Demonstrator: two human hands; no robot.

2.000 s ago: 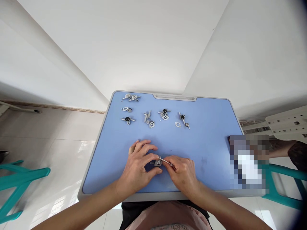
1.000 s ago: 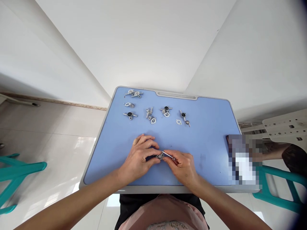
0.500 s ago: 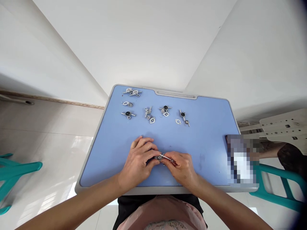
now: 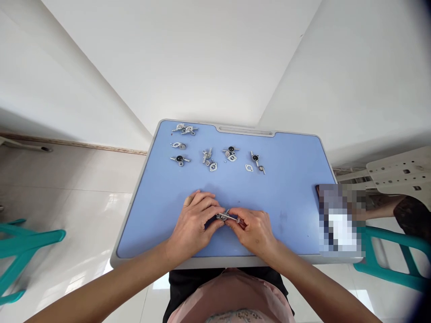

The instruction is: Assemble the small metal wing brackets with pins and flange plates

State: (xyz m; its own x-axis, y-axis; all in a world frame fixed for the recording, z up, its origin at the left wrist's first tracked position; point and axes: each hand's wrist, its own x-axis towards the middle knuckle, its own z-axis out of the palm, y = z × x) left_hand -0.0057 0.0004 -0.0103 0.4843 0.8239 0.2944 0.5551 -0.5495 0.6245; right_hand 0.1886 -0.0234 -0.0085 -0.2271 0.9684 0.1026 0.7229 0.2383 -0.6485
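Note:
My left hand (image 4: 197, 220) pinches a small metal valve (image 4: 222, 216) between thumb and forefinger, just above the blue table. The valve has a round middle, and its edges are partly covered by my fingers. My right hand (image 4: 252, 228) is closed around a small screwdriver (image 4: 232, 218) with a thin bright shaft and a reddish handle, mostly hidden in the palm. The shaft lies across the valve, pointing left toward my left fingertips. My right fingertips are also close against the valve's right side; whether they touch it I cannot tell.
Beyond my hands lie several valve bodies, some with black round centres (image 4: 179, 159), along with oval two-hole plates (image 4: 248, 168) and round discs. A blurred-out object (image 4: 340, 220) covers the blue table's (image 4: 286, 188) right edge. Teal stools (image 4: 30, 242) stand on both sides; another person's arm (image 4: 380, 211) shows at right.
The screwdriver shaft has shifted left and lies flatter across the valve. Both hands stay nearly in place, and the view has moved slightly.

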